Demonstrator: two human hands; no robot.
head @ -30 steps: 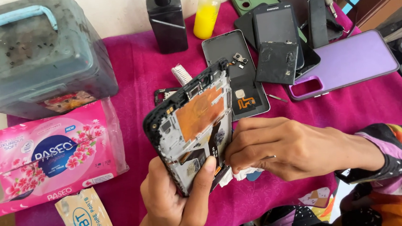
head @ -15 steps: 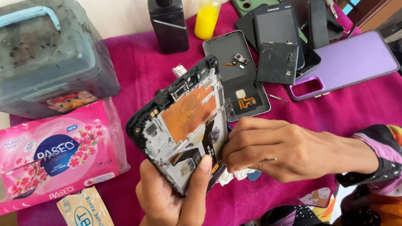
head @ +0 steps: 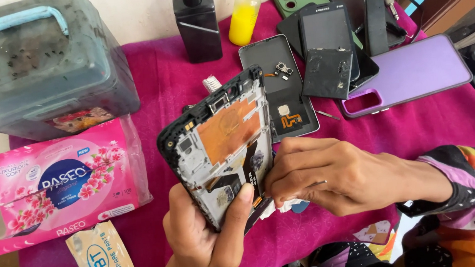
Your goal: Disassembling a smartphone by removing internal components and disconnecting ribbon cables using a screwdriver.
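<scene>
The left hand (head: 200,242) has its grip wrapped around an opened phone frame (head: 221,143) (copper foil showing), held tilted above the magenta-covered surface (head: 150,84). Touching its lower edge, the right hand (head: 329,174) pinches a thin metal tool (head: 308,186). Beyond lies a purple phone case (head: 411,74); leftward, a pink tissue pack (head: 63,185).

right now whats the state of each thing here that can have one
opened phone frame: back off, insides bared, tilted, held in left hand
right hand: fingers pinch a thin metal tool at the frame's lower edge
grey back cover: off, lying inside up
purple case: empty, flat
plastic box: lid shut
yellow bottle: upright, capped
tissue pack: lying flat
</scene>
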